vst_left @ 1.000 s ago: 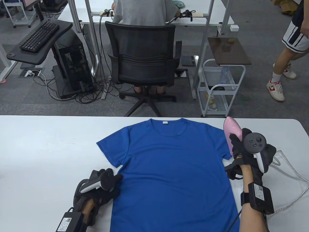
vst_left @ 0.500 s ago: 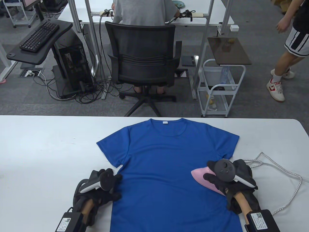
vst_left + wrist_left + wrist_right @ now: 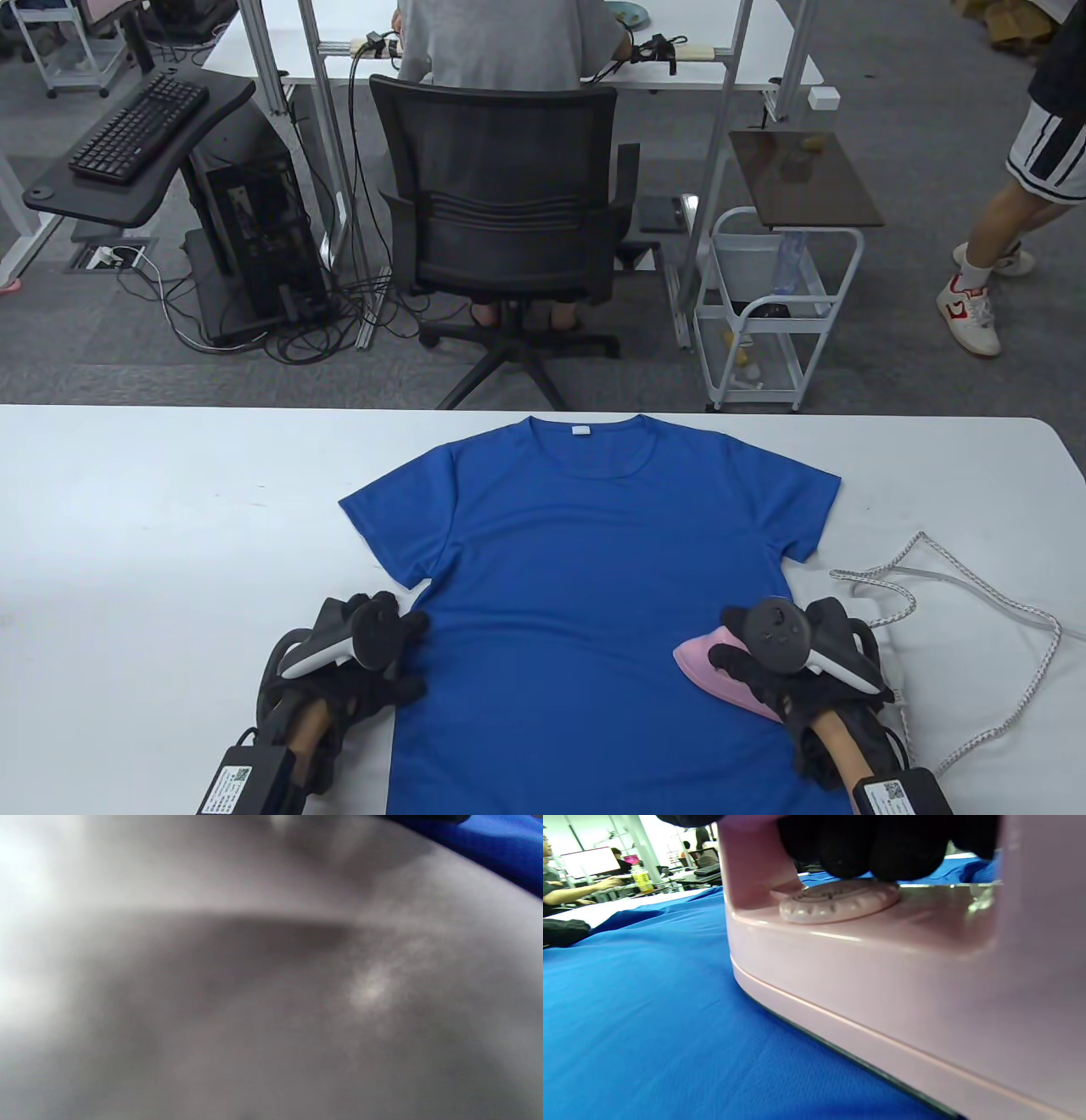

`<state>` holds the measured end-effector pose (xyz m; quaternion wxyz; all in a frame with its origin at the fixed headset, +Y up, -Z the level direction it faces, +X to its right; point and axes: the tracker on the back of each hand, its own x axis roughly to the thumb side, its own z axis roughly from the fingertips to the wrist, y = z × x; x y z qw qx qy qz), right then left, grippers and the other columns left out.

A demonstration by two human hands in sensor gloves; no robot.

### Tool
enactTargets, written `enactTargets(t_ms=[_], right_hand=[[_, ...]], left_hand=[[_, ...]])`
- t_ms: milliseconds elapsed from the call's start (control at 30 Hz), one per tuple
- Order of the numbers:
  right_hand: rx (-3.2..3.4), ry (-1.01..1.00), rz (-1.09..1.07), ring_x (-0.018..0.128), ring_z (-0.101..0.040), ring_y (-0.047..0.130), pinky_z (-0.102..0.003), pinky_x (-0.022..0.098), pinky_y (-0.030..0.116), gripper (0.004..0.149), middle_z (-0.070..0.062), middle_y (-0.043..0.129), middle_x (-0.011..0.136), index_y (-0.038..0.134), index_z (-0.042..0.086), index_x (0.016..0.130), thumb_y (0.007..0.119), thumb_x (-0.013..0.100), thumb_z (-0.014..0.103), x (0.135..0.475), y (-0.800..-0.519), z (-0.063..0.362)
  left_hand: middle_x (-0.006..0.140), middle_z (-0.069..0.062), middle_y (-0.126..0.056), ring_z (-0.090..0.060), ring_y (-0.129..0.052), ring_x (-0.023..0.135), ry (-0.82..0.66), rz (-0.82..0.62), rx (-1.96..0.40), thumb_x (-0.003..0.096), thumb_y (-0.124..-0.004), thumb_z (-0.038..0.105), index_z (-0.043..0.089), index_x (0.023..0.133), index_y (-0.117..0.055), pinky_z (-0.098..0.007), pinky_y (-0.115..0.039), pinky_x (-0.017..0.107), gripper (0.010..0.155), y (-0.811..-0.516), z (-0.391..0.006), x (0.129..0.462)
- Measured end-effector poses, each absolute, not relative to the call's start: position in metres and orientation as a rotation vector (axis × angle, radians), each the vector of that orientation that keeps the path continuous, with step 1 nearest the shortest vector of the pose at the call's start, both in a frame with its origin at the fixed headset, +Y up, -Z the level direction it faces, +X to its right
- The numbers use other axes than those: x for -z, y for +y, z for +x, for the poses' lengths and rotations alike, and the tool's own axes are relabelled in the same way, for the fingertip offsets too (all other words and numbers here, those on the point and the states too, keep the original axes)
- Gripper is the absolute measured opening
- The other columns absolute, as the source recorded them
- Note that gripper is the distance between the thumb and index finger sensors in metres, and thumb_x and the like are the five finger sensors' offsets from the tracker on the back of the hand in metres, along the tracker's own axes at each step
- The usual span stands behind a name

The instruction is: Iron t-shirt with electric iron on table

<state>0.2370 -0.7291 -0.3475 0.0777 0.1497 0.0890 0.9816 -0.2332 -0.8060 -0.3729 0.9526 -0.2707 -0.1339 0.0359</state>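
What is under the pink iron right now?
The pink iron sits soleplate-down on the blue t-shirt, near its lower right side, gripped by the right hand. The fabric directly beneath the soleplate is covered.

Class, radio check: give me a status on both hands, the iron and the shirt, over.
Right hand grips pink iron, soleplate flat on blue t-shirt, lower right. Left hand rests at shirt's left edge. Cord trails right, off the shirt.
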Motion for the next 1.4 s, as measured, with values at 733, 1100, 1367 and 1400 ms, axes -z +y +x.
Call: enactTargets(t_ms=[733, 1100, 1367, 1400], right_hand=[[-2.793, 0.403, 0.778, 0.059, -0.036, 0.091, -0.056, 0.050, 0.078, 0.065, -0.013, 0.088, 0.079, 0.075, 0.017, 0.096, 0.065, 0.045, 0.056, 0.277, -0.727, 0.237], [-2.905, 0.364, 0.581, 0.057, -0.036, 0.093, -0.056, 0.047, 0.080, 0.065, -0.014, 0.089, 0.077, 0.076, 0.016, 0.096, 0.065, 0.044, 0.054, 0.292, -0.723, 0.217], [-2.998, 0.330, 0.323, 0.060, -0.038, 0.092, -0.058, 0.049, 0.078, 0.066, -0.016, 0.087, 0.080, 0.073, 0.015, 0.098, 0.063, 0.046, 0.053, 0.329, -0.724, 0.183], [-3.019, 0.316, 0.294, 0.060, -0.039, 0.091, -0.058, 0.050, 0.077, 0.066, -0.016, 0.087, 0.081, 0.072, 0.015, 0.099, 0.062, 0.046, 0.053, 0.332, -0.724, 0.179]], left_hand=[[0.116, -0.006, -0.005, -0.038, -0.007, 0.107, -0.267, -0.572, -0.098, 0.0428, -0.060, 0.064, 0.042, 0.109, -0.016, -0.062, -0.020, 0.073, 0.082, -0.807, -0.235, 0.373], [0.115, -0.005, -0.003, -0.038, -0.006, 0.107, -0.269, -0.579, -0.103, 0.0427, -0.060, 0.064, 0.042, 0.109, -0.015, -0.061, -0.019, 0.073, 0.082, -0.807, -0.236, 0.373], [0.115, -0.005, -0.003, -0.038, -0.005, 0.107, -0.271, -0.581, -0.109, 0.0432, -0.060, 0.063, 0.042, 0.109, -0.015, -0.061, -0.018, 0.073, 0.082, -0.808, -0.236, 0.373], [0.115, -0.005, -0.003, -0.038, -0.005, 0.107, -0.272, -0.580, -0.107, 0.0431, -0.060, 0.063, 0.042, 0.109, -0.015, -0.061, -0.018, 0.073, 0.082, -0.808, -0.236, 0.373]])
